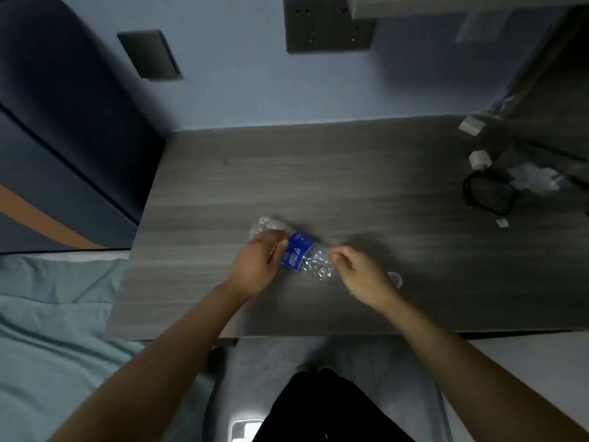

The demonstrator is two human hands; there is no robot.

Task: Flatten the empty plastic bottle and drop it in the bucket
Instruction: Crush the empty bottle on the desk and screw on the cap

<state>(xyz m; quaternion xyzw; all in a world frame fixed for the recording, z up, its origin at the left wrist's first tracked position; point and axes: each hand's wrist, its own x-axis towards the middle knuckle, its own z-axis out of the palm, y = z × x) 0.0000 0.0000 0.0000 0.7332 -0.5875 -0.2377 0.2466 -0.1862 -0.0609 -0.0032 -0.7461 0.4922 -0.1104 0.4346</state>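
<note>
A clear plastic bottle (314,261) with a blue label lies on its side on the grey wooden desk (318,173), crumpled along its body. My left hand (255,266) is closed around its left part, covering the stretch beside the label. My right hand (360,272) pinches the bottle's right end with its fingertips. A small clear cap (395,279) lies on the desk just right of my right hand. No bucket is in view.
A coiled black cable (489,196) with a white charger (479,159) and crumpled clear plastic (532,178) sit at the desk's right side. A bed with a teal sheet (47,330) lies to the left. Wall sockets (328,23) are mounted above the desk.
</note>
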